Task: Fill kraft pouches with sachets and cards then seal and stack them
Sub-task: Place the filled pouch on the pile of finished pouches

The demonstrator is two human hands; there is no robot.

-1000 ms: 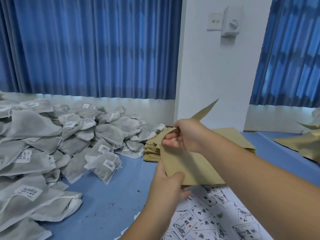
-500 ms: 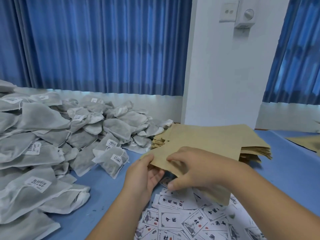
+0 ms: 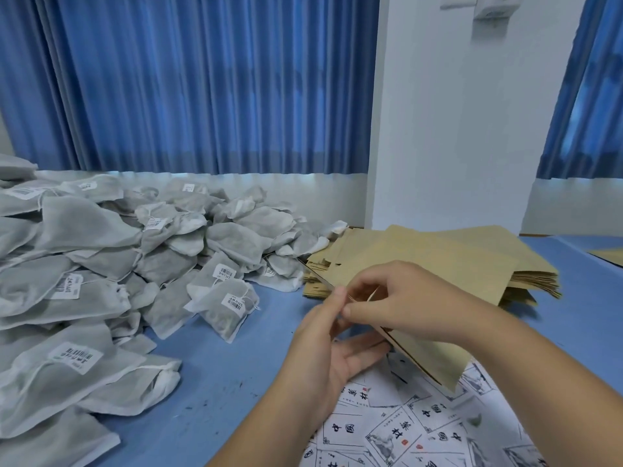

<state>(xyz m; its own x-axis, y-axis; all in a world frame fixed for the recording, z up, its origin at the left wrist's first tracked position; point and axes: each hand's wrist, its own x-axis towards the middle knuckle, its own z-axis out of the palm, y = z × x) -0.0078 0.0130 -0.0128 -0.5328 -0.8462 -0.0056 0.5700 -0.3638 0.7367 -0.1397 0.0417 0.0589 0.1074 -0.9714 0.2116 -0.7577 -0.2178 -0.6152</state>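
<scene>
A flat kraft pouch [image 3: 428,352] is held over the blue table, its open mouth turned toward me. My right hand [image 3: 401,299] pinches the upper lip of that mouth between thumb and fingers. My left hand [image 3: 332,348] pinches the near lip with its thumb, its fingers spread under the pouch. Behind them lies a stack of empty kraft pouches [image 3: 451,261]. White printed cards [image 3: 397,429] are scattered under my forearms. A big heap of grey mesh sachets [image 3: 111,274] with barcode tags fills the left side.
A blue table [image 3: 215,375] carries everything. Blue curtains [image 3: 202,82] and a white wall pillar [image 3: 455,129] stand behind it. Another kraft pouch [image 3: 610,256] shows at the far right edge.
The pouch came down from above the stack toward me. Both hands shifted to its mouth and now pull the lips apart. The camera tilted slightly down.
</scene>
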